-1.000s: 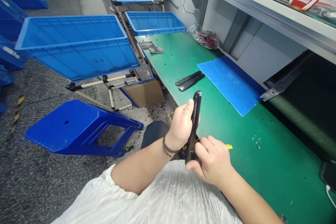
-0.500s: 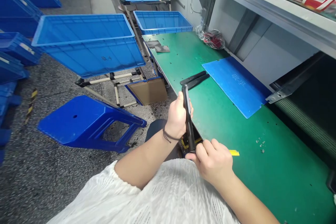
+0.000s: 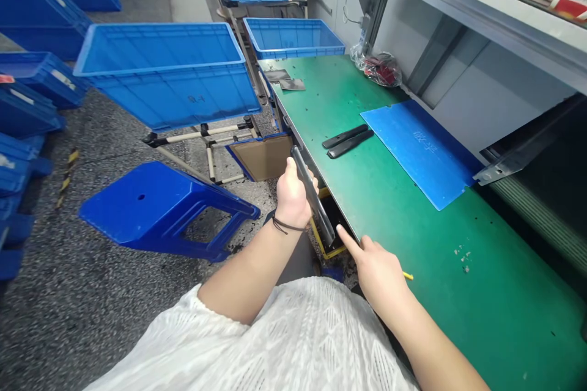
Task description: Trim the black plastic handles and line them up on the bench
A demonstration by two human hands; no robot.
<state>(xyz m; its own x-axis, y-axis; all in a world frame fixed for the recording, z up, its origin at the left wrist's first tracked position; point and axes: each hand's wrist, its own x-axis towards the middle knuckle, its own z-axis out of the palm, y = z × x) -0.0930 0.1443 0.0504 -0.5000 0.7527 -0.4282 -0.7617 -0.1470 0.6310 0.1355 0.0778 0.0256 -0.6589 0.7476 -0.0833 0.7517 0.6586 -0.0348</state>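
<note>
My left hand point(image 3: 294, 195) is closed around a long, glossy black plastic piece point(image 3: 313, 195), held slanting over the bench's front edge with its lower end toward my right hand. My right hand point(image 3: 378, 269) is just apart from that end, index finger stretched out and the other fingers curled. From behind its knuckles pokes the end of a slim yellow tool point(image 3: 408, 276); the rest is hidden in the hand, so its kind does not show. On the green bench point(image 3: 458, 299) lie two similar black pieces point(image 3: 348, 140), side by side.
Below the bench edge is a dark bin with a yellow rim point(image 3: 337, 252). A blue sheet point(image 3: 422, 153) lies on the bench. To the left are a blue stool point(image 3: 142, 208) and a large blue crate point(image 3: 169, 88). A metal shelf point(image 3: 458, 0) overhangs the right side.
My left hand has moved left and slightly down with the black piece, which now tilts more. My right hand has come away from its lower end, index finger now extended.
</note>
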